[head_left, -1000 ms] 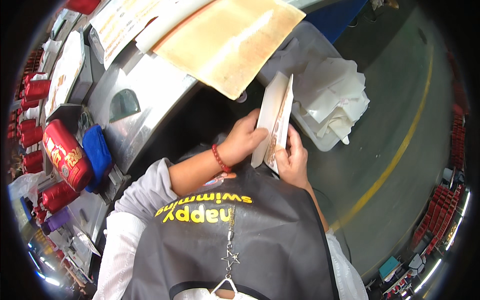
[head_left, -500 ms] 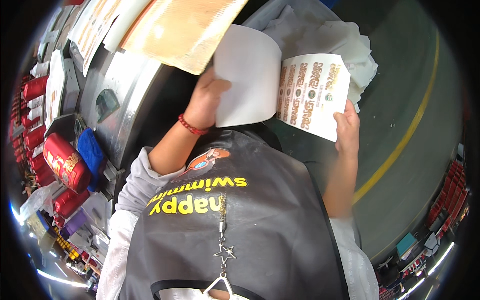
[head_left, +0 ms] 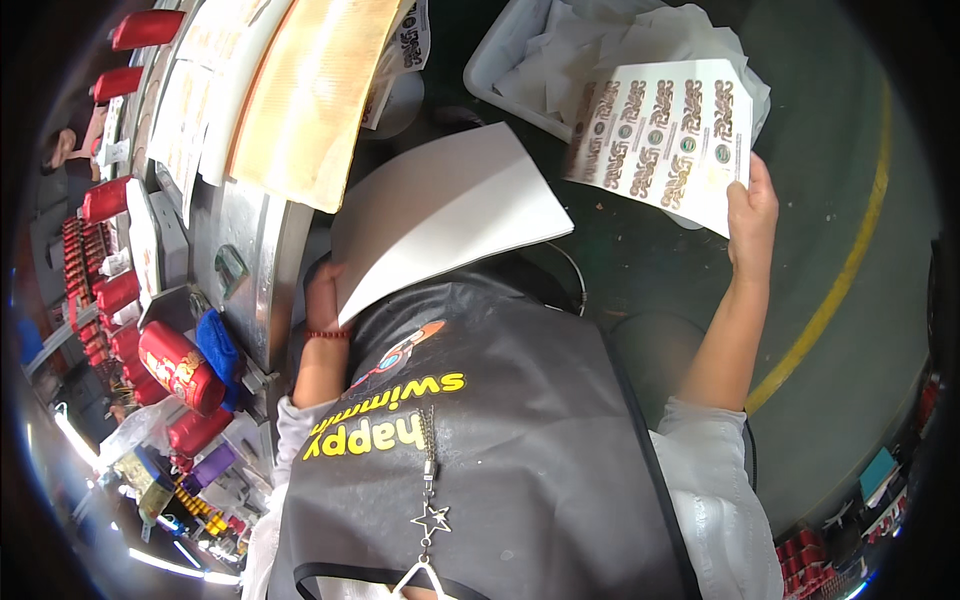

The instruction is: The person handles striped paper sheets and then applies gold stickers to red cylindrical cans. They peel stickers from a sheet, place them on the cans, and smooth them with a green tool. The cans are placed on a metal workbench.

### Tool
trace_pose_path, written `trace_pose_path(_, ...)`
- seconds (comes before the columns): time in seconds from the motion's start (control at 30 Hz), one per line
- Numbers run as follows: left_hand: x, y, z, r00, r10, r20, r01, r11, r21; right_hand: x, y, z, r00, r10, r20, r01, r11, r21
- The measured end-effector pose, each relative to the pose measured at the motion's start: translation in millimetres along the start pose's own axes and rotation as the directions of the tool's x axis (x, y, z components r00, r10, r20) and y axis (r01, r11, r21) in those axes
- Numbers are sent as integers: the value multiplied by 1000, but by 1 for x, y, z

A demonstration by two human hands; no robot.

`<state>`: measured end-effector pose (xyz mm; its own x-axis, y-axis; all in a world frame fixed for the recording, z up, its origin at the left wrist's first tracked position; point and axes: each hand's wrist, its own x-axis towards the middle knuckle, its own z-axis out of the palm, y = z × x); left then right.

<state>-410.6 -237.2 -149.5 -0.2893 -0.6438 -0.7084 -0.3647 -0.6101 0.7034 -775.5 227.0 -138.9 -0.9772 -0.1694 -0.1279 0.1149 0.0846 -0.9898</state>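
Factory floor: red cans (head_left: 180, 368), yellow floor line (head_left: 840, 290).

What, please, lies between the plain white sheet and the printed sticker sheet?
In the head view, only dark floor shows between the plain white sheet and the printed sticker sheet.

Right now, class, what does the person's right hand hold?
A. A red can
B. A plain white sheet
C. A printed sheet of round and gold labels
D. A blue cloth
C: the right hand grips the edge of the printed label sheet, held out over the grey bin of white paper, while the left hand holds the plain white sheet.
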Motion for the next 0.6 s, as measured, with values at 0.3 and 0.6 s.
trace_pose_path(0.3, -43, -20, -65, 996, -84, 43, 93, 949, -300, 58, 0, 92, 974, -65, 215, -105, 712, 694)
trace_pose_path(0.6, -72, -43, -83, 999, 12, -50, -30, 925, -378, 61, 34, 211, 967, 100, 236, -216, 811, 543)
